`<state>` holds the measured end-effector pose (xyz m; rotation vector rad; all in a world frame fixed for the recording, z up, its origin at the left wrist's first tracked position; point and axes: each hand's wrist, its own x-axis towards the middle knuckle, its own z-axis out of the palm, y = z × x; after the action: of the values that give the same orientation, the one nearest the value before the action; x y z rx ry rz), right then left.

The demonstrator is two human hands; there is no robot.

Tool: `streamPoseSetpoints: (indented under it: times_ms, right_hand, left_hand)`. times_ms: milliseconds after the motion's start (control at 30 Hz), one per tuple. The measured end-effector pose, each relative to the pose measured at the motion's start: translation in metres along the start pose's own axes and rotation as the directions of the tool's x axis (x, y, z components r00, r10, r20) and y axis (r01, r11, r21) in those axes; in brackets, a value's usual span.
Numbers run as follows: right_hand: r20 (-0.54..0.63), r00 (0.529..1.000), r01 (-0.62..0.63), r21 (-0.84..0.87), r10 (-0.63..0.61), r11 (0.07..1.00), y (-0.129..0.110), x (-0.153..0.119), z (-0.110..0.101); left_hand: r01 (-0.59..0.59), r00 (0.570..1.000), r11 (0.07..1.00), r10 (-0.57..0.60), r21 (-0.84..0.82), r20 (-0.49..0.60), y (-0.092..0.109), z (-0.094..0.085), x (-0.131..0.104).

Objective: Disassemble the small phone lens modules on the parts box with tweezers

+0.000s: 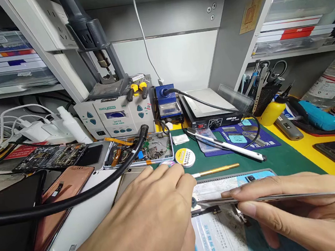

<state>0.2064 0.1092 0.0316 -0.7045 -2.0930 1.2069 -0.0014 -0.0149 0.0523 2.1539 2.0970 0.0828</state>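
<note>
My right hand pinches metal tweezers between thumb and fingers. Their tips point left and meet a small part with a round dark lens, just beside my left hand. My left hand lies back-up, fingers curled in at that small part; what its fingertips hold is hidden. Beneath both hands is a blue and white printed sheet. On it lie a dark thin strip and a small metal piece close to my right fingers.
A black hose arches across the left over phones. Behind stand a hot-air station, a tray of parts and a hotplate. A white soldering iron and a gold-coloured tool lie on the green mat.
</note>
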Motion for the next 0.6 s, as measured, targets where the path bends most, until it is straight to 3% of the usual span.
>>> streamPoseSetpoints:
  times_ms: [267,600]
  right_hand:
    - [0.032,0.999,0.001,0.037,-0.002,0.999,-0.001,0.000,0.001]
    - [0.037,0.999,0.025,0.032,-0.026,0.999,-0.002,0.001,0.000]
  left_hand:
    - [0.127,0.966,0.990,-0.110,-0.056,0.235,0.005,-0.011,0.009]
    - [0.172,0.948,0.983,-0.149,-0.061,0.283,0.007,-0.014,0.009]
